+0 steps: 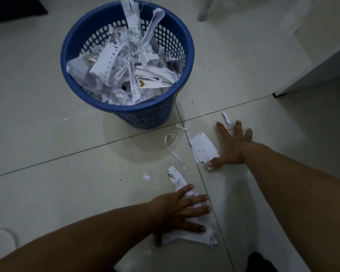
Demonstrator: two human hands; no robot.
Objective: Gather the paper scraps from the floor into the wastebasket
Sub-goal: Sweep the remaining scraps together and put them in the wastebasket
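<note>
Down on the pale tiled floor, both hands are working flat. The left hand is lying with fingers spread and straight over a crumpled pile of scraps, pressing rather than grasping, most likely pinning the loose bits so they can be raked together. The right hand is also splayed wide, gripping nothing; its thumb is resting on the corner of a few printed slips, while a thin strip is sitting just beside its fingertips. That wide span looks meant to sweep several pieces at once. Between the hands and the bin, a long curled strip and some small flecks are lying loose. The blue wastebasket is standing upright just beyond, already heaped with shredded paper, close enough for a short lift. By my reckoning the job is nearly finished, with only this last scatter remaining.
</note>
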